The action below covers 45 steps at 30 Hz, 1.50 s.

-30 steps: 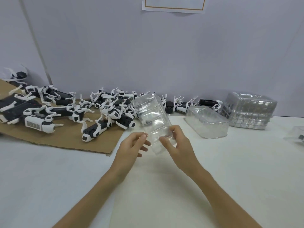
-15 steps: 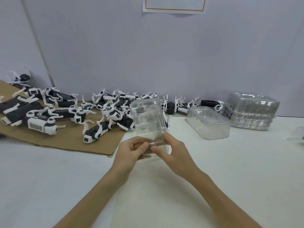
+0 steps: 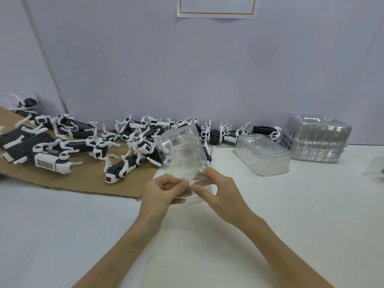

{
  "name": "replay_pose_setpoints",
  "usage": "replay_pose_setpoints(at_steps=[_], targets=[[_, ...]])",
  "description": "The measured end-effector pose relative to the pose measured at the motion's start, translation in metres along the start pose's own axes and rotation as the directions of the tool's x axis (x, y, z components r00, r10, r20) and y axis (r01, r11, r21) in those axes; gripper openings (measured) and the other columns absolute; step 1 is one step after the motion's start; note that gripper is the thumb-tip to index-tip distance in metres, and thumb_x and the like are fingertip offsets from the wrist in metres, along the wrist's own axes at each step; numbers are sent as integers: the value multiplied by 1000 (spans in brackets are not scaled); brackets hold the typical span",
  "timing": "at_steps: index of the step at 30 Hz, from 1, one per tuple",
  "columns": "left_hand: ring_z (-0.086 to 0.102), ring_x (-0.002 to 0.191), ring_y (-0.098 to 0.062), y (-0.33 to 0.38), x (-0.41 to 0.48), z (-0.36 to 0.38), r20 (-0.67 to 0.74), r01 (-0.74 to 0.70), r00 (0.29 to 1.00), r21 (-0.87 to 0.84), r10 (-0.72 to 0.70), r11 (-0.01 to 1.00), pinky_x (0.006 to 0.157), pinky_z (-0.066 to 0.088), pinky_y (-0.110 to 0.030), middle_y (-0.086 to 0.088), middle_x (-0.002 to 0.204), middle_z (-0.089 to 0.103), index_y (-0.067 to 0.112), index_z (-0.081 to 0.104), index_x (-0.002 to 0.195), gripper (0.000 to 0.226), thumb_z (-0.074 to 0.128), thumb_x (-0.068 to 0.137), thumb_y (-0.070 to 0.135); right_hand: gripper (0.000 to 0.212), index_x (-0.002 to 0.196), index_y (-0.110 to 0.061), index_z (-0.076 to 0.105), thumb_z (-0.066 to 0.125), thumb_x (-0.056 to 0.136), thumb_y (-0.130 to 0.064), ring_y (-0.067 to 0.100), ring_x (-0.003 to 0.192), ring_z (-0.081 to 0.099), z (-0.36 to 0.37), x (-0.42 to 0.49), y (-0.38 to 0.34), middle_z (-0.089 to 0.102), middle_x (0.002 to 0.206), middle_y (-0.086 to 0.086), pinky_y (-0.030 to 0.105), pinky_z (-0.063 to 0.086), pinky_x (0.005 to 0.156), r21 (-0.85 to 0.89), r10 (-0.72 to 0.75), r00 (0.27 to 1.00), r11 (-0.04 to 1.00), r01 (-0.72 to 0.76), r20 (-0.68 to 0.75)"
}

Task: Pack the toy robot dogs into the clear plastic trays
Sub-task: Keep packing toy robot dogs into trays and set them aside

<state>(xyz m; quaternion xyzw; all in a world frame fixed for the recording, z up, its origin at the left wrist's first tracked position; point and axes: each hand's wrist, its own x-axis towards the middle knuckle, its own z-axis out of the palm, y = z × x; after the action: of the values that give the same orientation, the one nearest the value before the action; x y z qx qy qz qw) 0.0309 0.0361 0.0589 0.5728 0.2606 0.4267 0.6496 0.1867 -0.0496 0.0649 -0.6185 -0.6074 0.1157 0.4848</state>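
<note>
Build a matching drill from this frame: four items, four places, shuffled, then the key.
Items
1. held clear tray
2. lone tray
3. tray stack
4. toy robot dogs

Places
a. heaped mostly on the cardboard, left side
b. pinched between left hand and right hand
c. far right, against the wall
d. by itself on the table, just left of the stack

Pairs: 1-b, 2-d, 3-c, 4-a

White table (image 3: 291, 215) (lavender wall (image 3: 187, 69) behind).
</note>
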Motion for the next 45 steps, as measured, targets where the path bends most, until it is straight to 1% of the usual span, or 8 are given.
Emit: replay_pose_setpoints(at_steps=[5,16,21,27,32,38,43,45], targets=[[75,68,-28,-1,0,3,-42,-17,999,63,20,998,54,57,-25,-13,78,76,7,68,77,30,81,66,31,12,99,-20,65,72,91,-25,2,95,68,-1,1,-2,73,90,-14,19,48,85,76,16,1000,997,-14,-27],[76,73,-26,1,1,17,162,-81,984,39,73,996,57,56,-22,-3,98,78,13,68,107,29,61,88,33,18,111,-10,66,68,93,-12,8,77,70,-24,9,-11,75,79,13,9,46,76,438,129,982,897,-56,-137],[76,73,-26,-1,2,20,205,-81,976,48,70,996,54,53,-20,-4,99,78,13,68,108,30,60,88,33,17,110,-13,68,67,93,-14,10,78,70,-32,11,-10,75,75,9,10,45,80,415,135,978,908,-57,-160],[72,62,-22,-2,4,19,235,-82,970,63,65,995,54,50,-19,-6,99,78,11,69,106,28,60,88,30,17,109,-18,71,66,94,-15,15,79,70,-37,12,-8,73,72,9,27,46,89,398,128,973,916,-42,-191],[69,57,-19,-2,3,19,256,-83,965,81,60,993,54,49,-19,-6,97,78,9,68,106,29,60,87,29,16,99,-30,75,69,86,-25,17,75,72,-41,12,-9,74,71,5,14,47,83,425,106,971,905,-4,-216],[66,54,-17,-2,3,17,265,-102,962,116,69,988,55,49,-19,-7,94,78,8,69,98,15,58,95,17,15,102,-15,74,69,89,-10,14,68,69,-46,14,-6,72,73,7,13,50,75,423,130,940,906,17,-316],[65,53,-18,-3,2,13,271,-116,960,140,75,983,54,48,-20,-11,90,78,6,67,91,16,54,100,10,20,96,-26,74,70,89,-8,19,70,65,-59,14,-1,70,67,-1,39,51,91,377,192,835,926,20,-516],[64,53,-17,-4,1,13,275,-110,959,131,71,985,53,48,-20,-12,90,77,5,66,91,16,54,100,10,21,96,-32,74,70,90,-12,26,76,65,-57,13,-1,70,66,0,37,49,92,323,158,827,946,29,-539]])
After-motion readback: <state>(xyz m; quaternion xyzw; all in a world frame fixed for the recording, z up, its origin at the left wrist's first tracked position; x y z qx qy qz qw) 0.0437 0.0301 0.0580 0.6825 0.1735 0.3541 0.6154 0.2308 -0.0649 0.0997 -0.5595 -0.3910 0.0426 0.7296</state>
